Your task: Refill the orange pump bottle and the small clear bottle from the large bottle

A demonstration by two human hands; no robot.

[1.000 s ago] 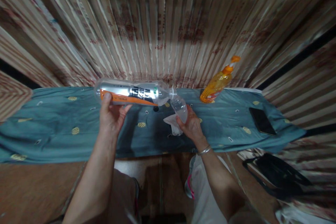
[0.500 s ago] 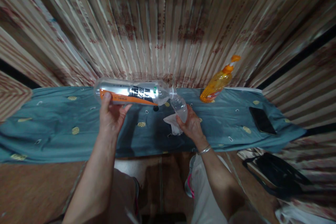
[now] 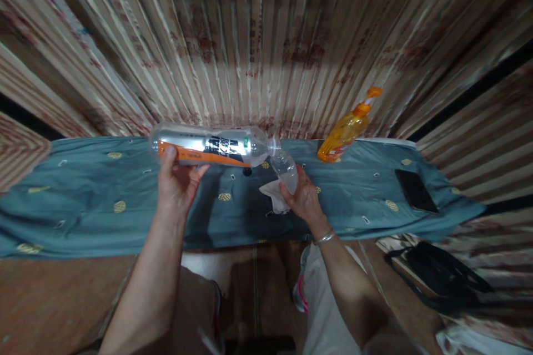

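My left hand (image 3: 178,188) is closed around the lower part of a large clear plastic bottle (image 3: 200,147) with a silver and orange label. The bottle lies level in the air, its neck pointing right. At its mouth, my right hand (image 3: 305,197) grips a clear plastic cup (image 3: 285,169), tilted with its rim against the bottle's opening. Whether any liquid is inside either one I cannot tell. Below the cup, a white tissue (image 3: 275,198) lies on the patterned cloth, close to my right fingers.
A teal cloth (image 3: 137,222) with yellow pineapple prints covers the narrow table. An orange pump bottle (image 3: 342,136) stands at the back right, and a black phone (image 3: 416,191) lies nearer the right end. A curtain (image 3: 250,39) hangs behind. On the floor at right rests a black bag (image 3: 441,277).
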